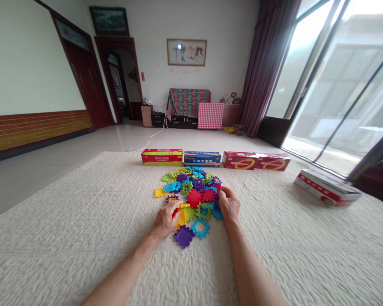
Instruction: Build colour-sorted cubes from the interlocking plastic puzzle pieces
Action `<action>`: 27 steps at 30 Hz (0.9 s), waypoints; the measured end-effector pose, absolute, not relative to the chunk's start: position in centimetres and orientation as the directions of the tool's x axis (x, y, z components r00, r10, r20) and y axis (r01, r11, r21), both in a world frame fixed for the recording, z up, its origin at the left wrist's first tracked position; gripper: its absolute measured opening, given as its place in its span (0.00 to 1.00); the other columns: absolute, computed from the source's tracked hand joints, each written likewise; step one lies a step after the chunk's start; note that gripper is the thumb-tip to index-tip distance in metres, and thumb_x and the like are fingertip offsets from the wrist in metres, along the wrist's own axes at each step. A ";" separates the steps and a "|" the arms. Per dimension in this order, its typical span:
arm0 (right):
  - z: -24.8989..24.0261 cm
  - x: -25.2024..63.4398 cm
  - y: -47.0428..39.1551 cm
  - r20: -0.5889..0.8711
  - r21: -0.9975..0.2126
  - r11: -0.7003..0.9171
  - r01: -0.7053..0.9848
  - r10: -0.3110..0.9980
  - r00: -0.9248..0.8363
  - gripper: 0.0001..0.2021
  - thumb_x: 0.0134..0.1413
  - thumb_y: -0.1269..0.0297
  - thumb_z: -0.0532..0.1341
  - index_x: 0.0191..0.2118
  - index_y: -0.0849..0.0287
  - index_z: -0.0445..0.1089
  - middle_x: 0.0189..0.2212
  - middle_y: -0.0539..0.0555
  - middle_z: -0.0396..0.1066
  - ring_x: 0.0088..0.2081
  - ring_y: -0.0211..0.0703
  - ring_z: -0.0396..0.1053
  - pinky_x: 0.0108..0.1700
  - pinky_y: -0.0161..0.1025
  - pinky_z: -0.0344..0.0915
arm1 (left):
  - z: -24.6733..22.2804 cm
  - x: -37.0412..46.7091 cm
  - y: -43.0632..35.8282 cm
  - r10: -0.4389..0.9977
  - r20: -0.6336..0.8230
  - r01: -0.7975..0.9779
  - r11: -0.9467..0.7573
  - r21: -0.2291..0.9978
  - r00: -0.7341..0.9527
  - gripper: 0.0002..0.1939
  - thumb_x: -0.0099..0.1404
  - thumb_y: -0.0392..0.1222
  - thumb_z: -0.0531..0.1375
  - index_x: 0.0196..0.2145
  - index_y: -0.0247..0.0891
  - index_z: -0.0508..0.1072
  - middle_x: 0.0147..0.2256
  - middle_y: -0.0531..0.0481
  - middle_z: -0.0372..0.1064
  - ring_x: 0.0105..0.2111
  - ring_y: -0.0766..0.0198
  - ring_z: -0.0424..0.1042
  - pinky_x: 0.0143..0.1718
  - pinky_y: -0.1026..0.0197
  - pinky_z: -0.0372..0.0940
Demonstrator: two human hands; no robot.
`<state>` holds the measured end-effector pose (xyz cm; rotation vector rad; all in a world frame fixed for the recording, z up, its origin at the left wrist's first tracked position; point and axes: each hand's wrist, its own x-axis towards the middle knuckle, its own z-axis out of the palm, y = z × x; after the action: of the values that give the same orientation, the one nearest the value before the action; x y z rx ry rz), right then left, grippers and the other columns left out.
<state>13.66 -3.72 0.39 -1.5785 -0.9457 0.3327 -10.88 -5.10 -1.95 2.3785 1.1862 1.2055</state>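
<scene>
Several colourful notched plastic tiles lie in a loose pile on the cream quilted cover (115,238). My left hand (167,219) rests at the pile's left side, touching red and yellow tiles (181,219); its fingers are bent, and whether it grips one is unclear. At the right edge, my right hand (230,203) is beside purple and blue tiles, fingers curled, their tips partly hidden. Between the hands are a red tile (194,198) and a green frame tile (203,211). Nearest me lie a purple tile (184,236) and a blue frame tile (200,228).
Behind the pile stand a red-and-green box (162,157), a blue box (202,159) and dark red boxes (256,161) in a row. A white-and-red box (327,188) sits at the right. Beyond are a cabinet and a checked cloth (210,115).
</scene>
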 end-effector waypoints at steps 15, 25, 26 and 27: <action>-0.1 13.8 -3.9 0.316 -0.925 0.077 0.371 0.698 0.643 0.20 0.43 0.54 0.54 0.37 0.58 0.75 0.32 0.53 0.76 0.34 0.47 0.72 0.39 0.39 0.65 | -1.1 -11.0 -5.3 0.815 0.576 0.587 -0.494 0.642 0.057 0.18 0.57 0.33 0.51 0.42 0.41 0.73 0.41 0.51 0.77 0.43 0.63 0.75 0.46 0.63 0.69; -0.3 13.3 -5.4 0.267 -0.952 0.099 0.288 0.729 0.631 0.20 0.45 0.54 0.53 0.39 0.59 0.74 0.31 0.53 0.76 0.31 0.44 0.71 0.35 0.37 0.65 | 2.8 -5.6 -3.1 0.791 0.611 0.512 -0.535 0.672 0.024 0.15 0.61 0.36 0.53 0.45 0.42 0.72 0.43 0.50 0.76 0.44 0.62 0.74 0.51 0.58 0.67; -0.3 13.4 -5.6 0.255 -0.957 0.097 0.274 0.733 0.631 0.20 0.45 0.53 0.53 0.39 0.59 0.74 0.31 0.53 0.76 0.30 0.44 0.71 0.34 0.37 0.65 | 2.9 -4.3 -2.6 0.790 0.613 0.501 -0.542 0.674 0.030 0.15 0.61 0.36 0.53 0.46 0.42 0.72 0.43 0.50 0.76 0.45 0.62 0.74 0.51 0.57 0.67; -0.4 13.4 -5.7 0.242 -0.962 0.097 0.256 0.737 0.631 0.21 0.45 0.53 0.53 0.39 0.59 0.74 0.31 0.53 0.76 0.30 0.44 0.71 0.34 0.37 0.65 | 3.0 -3.1 -2.1 0.787 0.616 0.494 -0.548 0.675 0.032 0.15 0.62 0.36 0.53 0.46 0.42 0.71 0.44 0.49 0.75 0.45 0.61 0.74 0.51 0.56 0.67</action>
<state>13.42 -5.72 -0.38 -1.4742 -0.8805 0.4348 -3.10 -2.14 2.97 2.0368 1.3138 1.5226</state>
